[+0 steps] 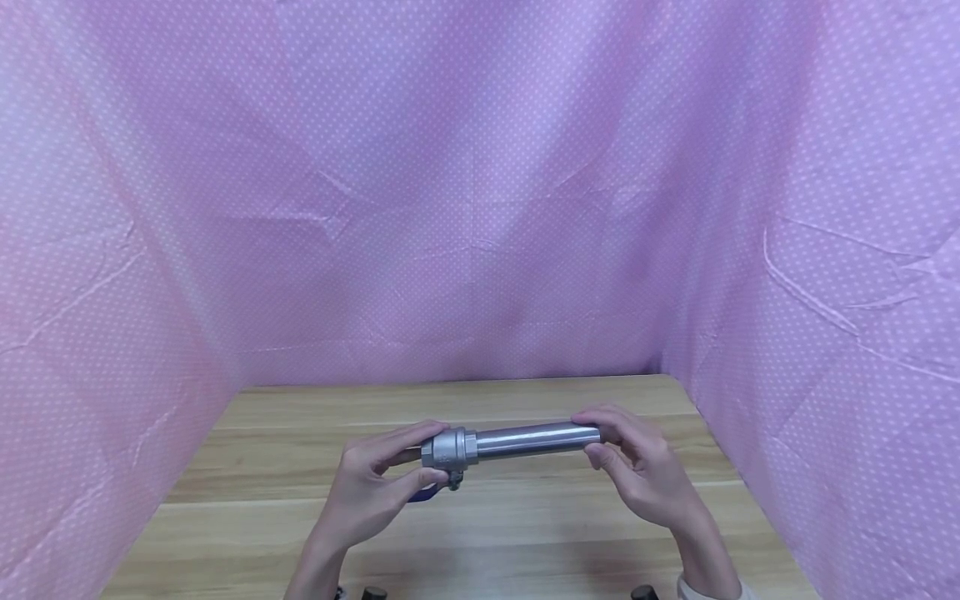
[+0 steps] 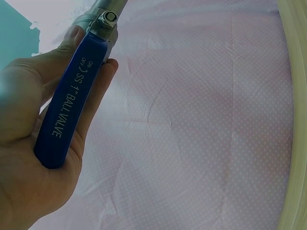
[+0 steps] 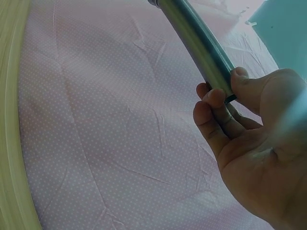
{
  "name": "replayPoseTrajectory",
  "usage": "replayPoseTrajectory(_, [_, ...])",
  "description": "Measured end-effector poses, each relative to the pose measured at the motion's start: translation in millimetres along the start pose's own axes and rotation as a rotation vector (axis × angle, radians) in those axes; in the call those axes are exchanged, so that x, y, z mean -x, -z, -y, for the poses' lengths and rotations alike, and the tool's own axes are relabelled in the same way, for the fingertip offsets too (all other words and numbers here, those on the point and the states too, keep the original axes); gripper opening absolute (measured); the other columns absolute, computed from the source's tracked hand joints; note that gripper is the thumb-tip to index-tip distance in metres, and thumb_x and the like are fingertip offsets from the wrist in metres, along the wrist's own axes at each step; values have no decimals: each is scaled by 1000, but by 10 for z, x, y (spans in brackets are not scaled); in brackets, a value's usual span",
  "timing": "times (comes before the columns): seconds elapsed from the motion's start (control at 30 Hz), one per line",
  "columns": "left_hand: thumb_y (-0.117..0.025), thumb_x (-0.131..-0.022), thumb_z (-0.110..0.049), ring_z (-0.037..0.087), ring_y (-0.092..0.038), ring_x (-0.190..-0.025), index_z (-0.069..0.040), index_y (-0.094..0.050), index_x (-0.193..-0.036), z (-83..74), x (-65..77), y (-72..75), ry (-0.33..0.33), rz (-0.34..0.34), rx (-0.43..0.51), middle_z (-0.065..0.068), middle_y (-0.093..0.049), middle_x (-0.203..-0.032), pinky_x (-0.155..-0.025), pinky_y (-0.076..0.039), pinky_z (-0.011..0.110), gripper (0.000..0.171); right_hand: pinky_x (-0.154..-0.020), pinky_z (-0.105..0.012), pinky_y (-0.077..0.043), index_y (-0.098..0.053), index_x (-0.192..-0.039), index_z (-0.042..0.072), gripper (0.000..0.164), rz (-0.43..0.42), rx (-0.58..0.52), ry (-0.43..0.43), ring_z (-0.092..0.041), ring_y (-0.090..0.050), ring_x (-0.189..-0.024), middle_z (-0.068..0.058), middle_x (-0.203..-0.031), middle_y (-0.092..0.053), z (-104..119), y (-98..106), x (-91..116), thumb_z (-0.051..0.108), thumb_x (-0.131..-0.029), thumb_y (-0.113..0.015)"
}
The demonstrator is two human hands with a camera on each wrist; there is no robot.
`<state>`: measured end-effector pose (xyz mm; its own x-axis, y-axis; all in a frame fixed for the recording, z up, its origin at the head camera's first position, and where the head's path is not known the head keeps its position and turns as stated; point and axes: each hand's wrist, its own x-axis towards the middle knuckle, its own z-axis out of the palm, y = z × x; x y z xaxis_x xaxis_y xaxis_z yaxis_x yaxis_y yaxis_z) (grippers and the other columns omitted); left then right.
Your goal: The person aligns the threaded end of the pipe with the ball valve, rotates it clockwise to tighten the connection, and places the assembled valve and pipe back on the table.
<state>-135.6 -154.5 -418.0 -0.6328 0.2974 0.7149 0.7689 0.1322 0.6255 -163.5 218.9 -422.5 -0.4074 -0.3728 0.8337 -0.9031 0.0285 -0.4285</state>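
My left hand (image 1: 369, 486) grips a steel ball valve (image 1: 450, 450) by its body, thumb on the near side and fingers over the far side. The valve's blue lever handle (image 2: 72, 100), printed "SS 1" BALL VALVE", lies along the left palm in the left wrist view. A smooth metal pipe (image 1: 536, 440) extends rightward from the valve, in line with it. At the pipe's far right end, my right hand (image 1: 643, 468) pinches it between thumb and fingertips. The pipe's end shows between those fingers in the right wrist view. Valve and pipe are held level over the table.
A wood-grain table (image 1: 510, 525) lies beneath the hands. Pink dotted cloth (image 1: 465, 208) hangs behind it and along both sides. Two dark round-topped objects (image 1: 643, 592) poke in at the bottom edge of the head view.
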Motion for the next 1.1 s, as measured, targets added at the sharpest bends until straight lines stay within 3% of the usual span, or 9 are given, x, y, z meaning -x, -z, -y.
replayPoseTrajectory(0.13, [-93,-84,10,9,-80,-123,2,-76,-138,-2,-6,-1,-3,2,7,29,-81,-131,-100,-73,29,57,-58,-21,-56,-66,-133,-16,48,4,11,-22,-13,-61,-74,-14,-103,-68,31,-6,-13,-32,-88,-67])
replayPoseTrajectory(0.3, [-93,-84,11,8,-80,-121,4,-77,-137,1,-9,-1,-6,-1,3,30,-81,-129,-99,-73,28,56,-61,-21,-60,-68,-135,-10,53,-14,70,-114,-12,-63,-74,-9,-98,-72,67,-56,-3,-34,-87,-63])
replayPoseTrajectory(0.53, [-95,-82,11,9,-82,-118,1,-79,-134,2,18,17,9,-15,-36,25,-83,-127,-95,-74,26,55,-60,-18,-60,-68,-133,-7,46,-29,98,-216,-14,-62,-69,-3,-88,-70,22,-155,14,-30,-94,-62])
replayPoseTrajectory(0.73, [-96,-82,8,13,-84,-112,0,-80,-132,88,22,6,12,-15,-93,24,-85,-123,-93,-74,24,53,-63,-18,-62,-71,-133,-4,40,-17,128,-277,-9,-64,-73,-1,-90,-71,-11,-153,15,-23,-99,-64])
replayPoseTrajectory(0.9, [-96,-84,3,13,-84,-111,-4,-81,-133,222,30,-2,120,7,-95,17,-86,-124,-94,-74,27,52,-64,-19,-61,-73,-132,0,34,40,163,-327,-2,-64,-80,-3,-94,-74,-84,-124,37,-15,-103,-68])
replayPoseTrajectory(1.1, [-96,-84,2,21,-85,-113,-7,-81,-133,396,65,-23,274,27,-89,15,-86,-127,-98,-73,28,52,-60,-21,-62,-72,-138,-1,33,159,110,-539,-3,-65,-78,-5,-91,-71,-200,-144,78,-4,-105,-72])
